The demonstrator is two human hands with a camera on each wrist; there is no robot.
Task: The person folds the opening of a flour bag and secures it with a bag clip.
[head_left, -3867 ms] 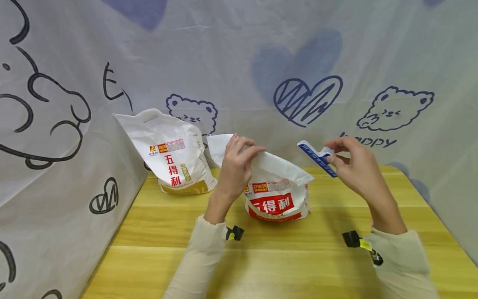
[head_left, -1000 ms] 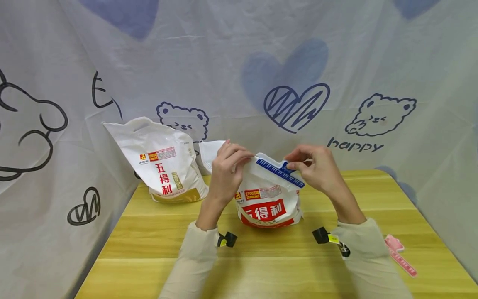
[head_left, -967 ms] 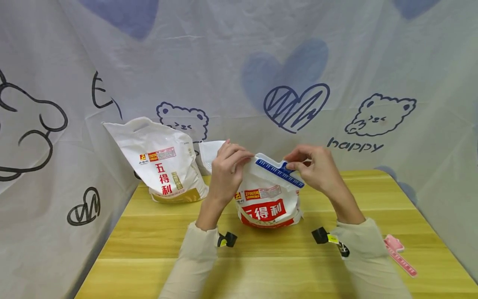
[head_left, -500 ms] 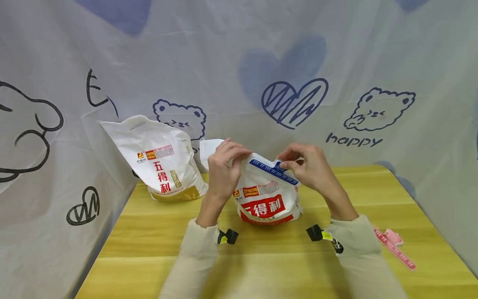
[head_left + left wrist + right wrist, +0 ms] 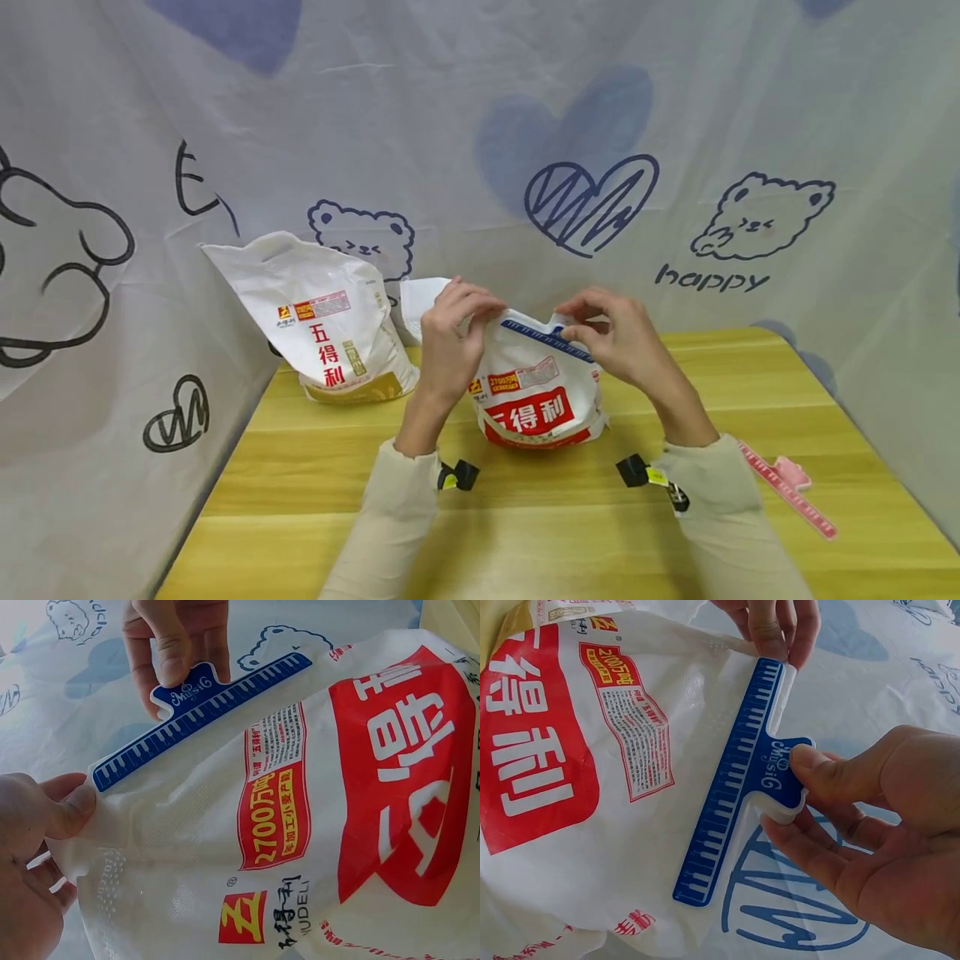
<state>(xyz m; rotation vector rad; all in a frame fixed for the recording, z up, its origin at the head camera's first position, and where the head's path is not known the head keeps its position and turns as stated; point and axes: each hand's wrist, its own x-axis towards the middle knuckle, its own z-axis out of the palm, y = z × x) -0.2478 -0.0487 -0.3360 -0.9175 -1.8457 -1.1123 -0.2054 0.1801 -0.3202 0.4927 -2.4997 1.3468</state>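
A white flour bag with a red label [image 5: 528, 412] stands on the table, its top drawn up between both hands. My left hand [image 5: 453, 333] pinches the upper edge of this bag, left of a blue clip [image 5: 731, 780]. Printed with piano keys and the word "Music", the clip lies along the bag's top edge, as both wrist views show. Between thumb and fingers, my right hand [image 5: 622, 337] pinches the clip's handle. In the left wrist view the clip's long bar slants across the white plastic, one end close to the left fingertips. The back of the bag is hidden.
A second white flour bag with a gold base [image 5: 337, 333] stands to the left, near the curtain. On the right of the wooden table [image 5: 525, 533] lies a pink clip [image 5: 787, 492], beside my right sleeve. A patterned curtain [image 5: 465, 125] hangs behind.
Nearly four seconds ago the blue clip was in my right hand, apart from the bag; now it sits on the bag's top edge. The pink clip has come into view.
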